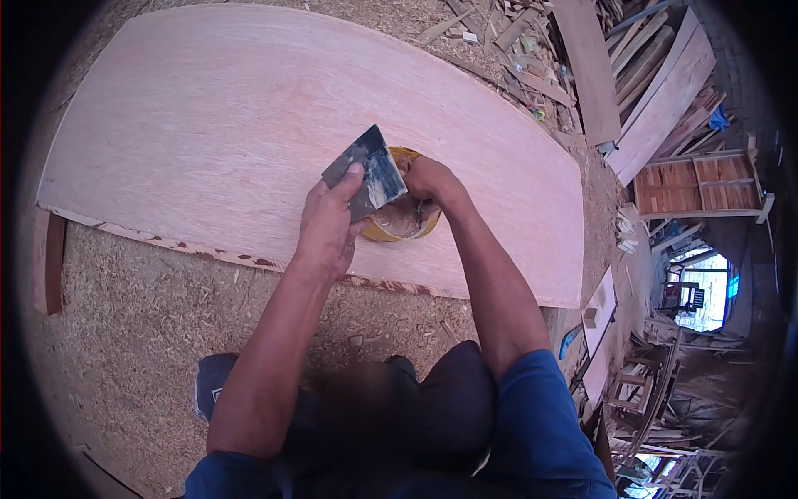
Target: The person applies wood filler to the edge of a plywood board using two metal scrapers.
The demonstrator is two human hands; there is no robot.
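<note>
My left hand grips a flat grey scraper blade, held tilted over a small yellow tin of brownish filler. My right hand is curled at the tin's far rim, its fingers reaching into or holding the tin; I cannot tell which. The tin sits on a large pale pink plywood sheet that lies flat in front of me, near its front edge.
Sawdust and shavings cover the ground in front of the sheet. Wooden planks and offcuts are piled at the back right, beside a wooden frame. More timber and furniture parts stand at the far right.
</note>
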